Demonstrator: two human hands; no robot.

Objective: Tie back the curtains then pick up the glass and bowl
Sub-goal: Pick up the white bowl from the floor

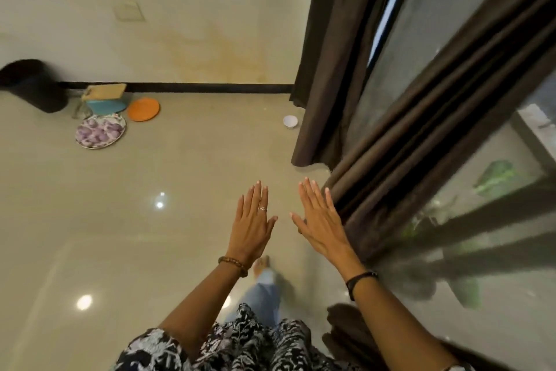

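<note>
- Both hands are held out flat in the lower middle of the frame, fingers straight and together, palms down. The left hand (252, 220) wears a ring and a beaded bracelet at the wrist; the right hand (319, 218) has a dark band at the wrist. Neither grip is clamped on anything.
- The right hand sits just beside the nearer dark brown pleated fabric curtain (427, 118), which runs diagonally across the right side of the frame. I cannot tell whether its little finger touches the folds.
- A second dark brown curtain panel (328, 48) hangs at the upper right, by the corner of the wall. Both panels look loose, with no tie-back that I can see, so my judgement is that the tying has not begun.
- The small white bowl (290, 121) stands on the glossy beige tiled floor (180, 190), right of centre, close to the far curtain's hem.
- At the upper left, by the wall, sits a clear glass (80, 110), blurred, beside a purple floral round plate (100, 131), an orange round plate (143, 109) and a teal dish under a wooden board.
- Bowl and glass are both untouched, well apart from the hands, so every part of the task seems left to do.
</note>
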